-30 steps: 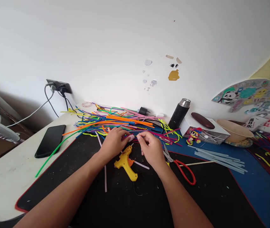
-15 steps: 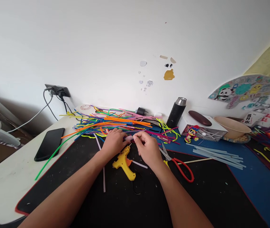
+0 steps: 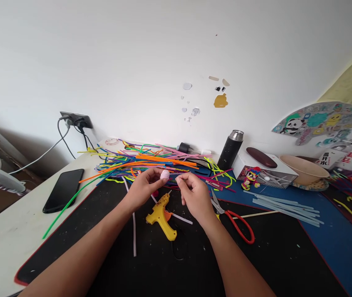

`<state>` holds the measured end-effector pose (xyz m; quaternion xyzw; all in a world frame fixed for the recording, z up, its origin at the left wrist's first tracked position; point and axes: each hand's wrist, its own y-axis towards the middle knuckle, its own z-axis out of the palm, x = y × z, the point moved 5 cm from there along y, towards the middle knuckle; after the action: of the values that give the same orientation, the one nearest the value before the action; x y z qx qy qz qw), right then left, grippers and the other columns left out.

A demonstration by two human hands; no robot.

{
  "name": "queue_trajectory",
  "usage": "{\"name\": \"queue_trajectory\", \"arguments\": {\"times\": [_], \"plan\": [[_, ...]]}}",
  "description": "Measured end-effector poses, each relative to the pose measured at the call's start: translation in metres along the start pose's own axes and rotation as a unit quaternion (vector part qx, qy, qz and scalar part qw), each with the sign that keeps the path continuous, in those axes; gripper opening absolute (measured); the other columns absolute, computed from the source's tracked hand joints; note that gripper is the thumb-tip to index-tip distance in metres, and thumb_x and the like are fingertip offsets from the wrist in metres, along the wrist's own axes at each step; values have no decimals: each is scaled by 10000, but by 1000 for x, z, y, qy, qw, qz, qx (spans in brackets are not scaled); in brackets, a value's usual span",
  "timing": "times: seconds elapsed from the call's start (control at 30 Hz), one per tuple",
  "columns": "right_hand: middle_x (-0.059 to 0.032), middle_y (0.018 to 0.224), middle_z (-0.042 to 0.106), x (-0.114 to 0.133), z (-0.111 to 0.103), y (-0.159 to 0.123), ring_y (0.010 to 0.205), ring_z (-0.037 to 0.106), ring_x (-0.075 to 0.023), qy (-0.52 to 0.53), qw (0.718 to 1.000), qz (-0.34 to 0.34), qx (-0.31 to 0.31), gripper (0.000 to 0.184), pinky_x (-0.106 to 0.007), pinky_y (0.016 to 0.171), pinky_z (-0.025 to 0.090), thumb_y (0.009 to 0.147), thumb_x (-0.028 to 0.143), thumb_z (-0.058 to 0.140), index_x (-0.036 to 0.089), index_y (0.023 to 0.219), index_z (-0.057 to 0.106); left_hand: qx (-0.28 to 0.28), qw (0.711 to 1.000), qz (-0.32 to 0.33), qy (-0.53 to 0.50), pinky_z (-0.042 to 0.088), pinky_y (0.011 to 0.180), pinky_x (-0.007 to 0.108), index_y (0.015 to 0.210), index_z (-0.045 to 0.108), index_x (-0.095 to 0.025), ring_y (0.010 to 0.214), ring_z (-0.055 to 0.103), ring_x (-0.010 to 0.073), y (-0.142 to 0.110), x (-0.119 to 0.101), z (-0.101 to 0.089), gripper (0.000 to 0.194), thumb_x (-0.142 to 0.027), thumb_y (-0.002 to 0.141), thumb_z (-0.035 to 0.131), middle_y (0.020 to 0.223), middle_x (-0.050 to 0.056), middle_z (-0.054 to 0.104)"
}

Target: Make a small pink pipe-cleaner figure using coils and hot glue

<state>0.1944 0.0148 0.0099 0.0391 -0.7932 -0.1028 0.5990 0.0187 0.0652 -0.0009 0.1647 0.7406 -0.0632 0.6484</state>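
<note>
1. White wall fills the background, with a power socket point(image 3: 76, 119) and stickers on it; below it my tabletop point(image 3: 15, 231) carries a black mat point(image 3: 151, 268) and a blue one point(image 3: 343, 243).
2. Across the back of the mats lies a big heap of pipe cleaners point(image 3: 151, 161) in many colours, just beyond my hands. A black phone point(image 3: 64, 190) lies to the left, well apart. A dark flask point(image 3: 231, 149) stands upright on the right, near a white box point(image 3: 267, 169) and a bowl point(image 3: 304, 170).
3. Just under my hands a yellow glue gun point(image 3: 161, 211) lies on its side; red-handled scissors point(image 3: 236, 220) lie near my right wrist, clear glue sticks point(image 3: 287, 203) further right.
4. My left hand point(image 3: 143, 187) is lifted off the mat and pinches a small pale pink ball point(image 3: 164, 175) at its fingertips. My right hand point(image 3: 194, 194) is narrowed to a pinch on a thin strand; I cannot tell its colour against the heap.
5. I judge the ball very light and soft, easy to squash or let roll, so a gentle fingertip hold across its middle suits it. The strand should be light and bendable, best held close to its end.
6. Compared with half a second ago, my left hand has risen and turned, so the ball now shows plainly above the fingers; the hands have drawn slightly apart. Everything else lies as it did.
</note>
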Motion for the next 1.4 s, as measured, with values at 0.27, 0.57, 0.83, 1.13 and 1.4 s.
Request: {"name": "queue_trajectory", "arguments": {"times": [0.27, 0.57, 0.83, 1.13, 1.4], "plan": [[70, 559, 532, -5, 6, 0, 400, 515, -127, 10, 1000, 13, 13, 249, -247, 435, 383, 976, 466, 594, 222, 966, 645, 17, 996, 4, -90, 541, 957, 369, 1039, 668, -187, 1015, 688, 228, -6, 2, 4, 420, -496, 805, 831, 1046, 62, 725], [68, 562, 533, -4, 7, -1, 399, 498, -120, 18, 999, 23, 20, 227, -240, 424, 386, 959, 442, 602, 217, 966, 633, 33, 991, -12, -129, 537, 915, 346, 1023, 710, -183, 957, 693, 210, -9, -3, 8, 382, -460, 803, 854, 1011, 54, 751], [67, 573, 541, -7, 8, 0, 421, 516, -122, 38, 999, 26, 27, 278, -237, 439, 403, 964, 497, 620, 222, 1005, 635, 54, 984, -36, -165, 516, 921, 340, 1047, 722, -186, 992, 705, 224, -11, 1, 12, 378, -459, 819, 849, 1039, 67, 777], [66, 576, 547, -10, 11, -1, 411, 497, -116, 56, 996, 53, 47, 315, -234, 424, 387, 948, 523, 632, 218, 1027, 638, 53, 976, -61, -200, 480, 782, 286, 1030, 745, -177, 817, 666, 172, -11, 5, 12, 347, -443, 829, 840, 956, 53, 735], [67, 564, 537, -8, 12, 1, 405, 488, -111, 71, 994, 66, 59, 314, -235, 425, 381, 946, 509, 633, 206, 1025, 655, 84, 965, -75, -235, 503, 807, 295, 1096, 790, -193, 808, 690, 176, -13, 4, 17, 368, -456, 840, 818, 1014, 81, 764]]}}
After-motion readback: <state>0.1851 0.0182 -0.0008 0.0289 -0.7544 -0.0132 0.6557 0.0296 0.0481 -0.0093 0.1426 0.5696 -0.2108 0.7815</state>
